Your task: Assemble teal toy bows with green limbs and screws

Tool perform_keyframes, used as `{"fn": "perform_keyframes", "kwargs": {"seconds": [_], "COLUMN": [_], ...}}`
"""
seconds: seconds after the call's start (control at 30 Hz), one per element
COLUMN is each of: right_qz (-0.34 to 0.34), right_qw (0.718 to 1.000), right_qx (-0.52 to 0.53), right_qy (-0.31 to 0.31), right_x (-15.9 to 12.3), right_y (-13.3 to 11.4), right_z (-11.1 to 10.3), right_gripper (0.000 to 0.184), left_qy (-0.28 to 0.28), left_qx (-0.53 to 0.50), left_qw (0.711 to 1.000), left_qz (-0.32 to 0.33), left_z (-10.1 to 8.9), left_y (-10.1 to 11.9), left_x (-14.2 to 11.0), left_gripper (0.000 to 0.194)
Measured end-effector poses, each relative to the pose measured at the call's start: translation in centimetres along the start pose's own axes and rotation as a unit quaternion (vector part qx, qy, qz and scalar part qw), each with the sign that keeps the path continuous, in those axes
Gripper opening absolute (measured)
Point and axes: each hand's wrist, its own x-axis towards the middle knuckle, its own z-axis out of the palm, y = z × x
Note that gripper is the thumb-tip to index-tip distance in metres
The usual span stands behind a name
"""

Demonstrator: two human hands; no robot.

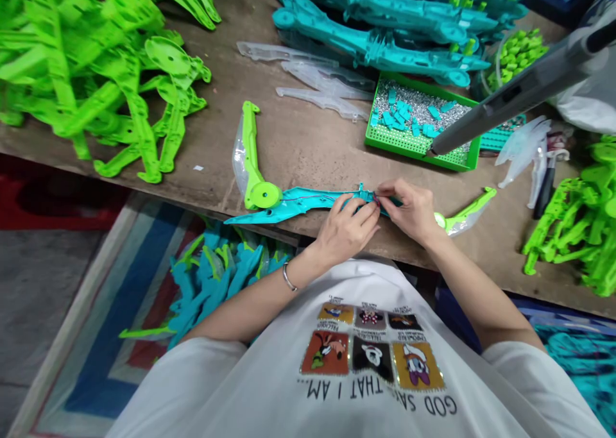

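Observation:
A bow-shaped teal plastic toy body (301, 205) lies along the table's front edge. Lime-green arms (251, 152) with clear plastic pieces extend from both ends. Across its middle, my left hand (347, 227) is closed with bent fingers holding the teal body. My right hand (409, 208) is beside it, thumb and forefinger pinched at a thin dark wire (376, 197) near the body's centre. That wire also runs along the teal body toward the left. My fingers partly hide the middle and right part of the body.
Green parts (115, 72) are heaped at left, more (572, 220) at right. Teal bodies (385, 47) stack at the back. A green basket (414, 152) holds screws and teal pieces. A grey electric screwdriver (520, 92) hangs above it. Clear strips (317, 82) lie behind.

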Motion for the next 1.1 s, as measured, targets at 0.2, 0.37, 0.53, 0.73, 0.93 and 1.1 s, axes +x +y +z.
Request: {"fn": "perform_keyframes", "kwargs": {"seconds": [0.2, 0.37, 0.53, 0.73, 0.93, 1.1], "right_qz": [0.008, -0.026, -0.034, 0.088, 0.131, 0.117], "right_qw": [0.999, 0.993, 0.982, 0.984, 0.962, 0.962], "right_qx": [-0.049, -0.117, -0.150, 0.100, 0.154, 0.128], "right_qy": [0.002, -0.021, -0.110, -0.117, -0.181, -0.209], "right_x": [-0.2, -0.2, 1.2, 3.6, 5.4, 6.4], "right_y": [0.4, 0.4, -0.6, 0.1, 2.0, 1.9], "right_z": [0.3, 0.2, -1.1, -2.2, -1.5, -1.8], "right_gripper": [0.008, 0.009, 0.018, 0.028, 0.013, 0.006], "left_qy": [0.015, 0.023, 0.019, 0.046, 0.026, 0.017], "left_qx": [-0.014, -0.017, -0.024, 0.009, 0.004, -0.019], "left_qw": [1.000, 0.999, 0.999, 0.999, 1.000, 1.000], "left_qz": [-0.014, -0.016, -0.017, 0.003, -0.007, -0.013], "left_z": [0.7, 1.3, 1.2, 1.1, 1.4, 1.7], "left_y": [0.2, 0.0, -0.1, -0.1, -0.3, -0.2], "left_x": [-0.3, -0.6, -0.6, -0.4, -0.5, -0.2], "left_gripper": [0.039, 0.039, 0.038, 0.034, 0.034, 0.037]}}
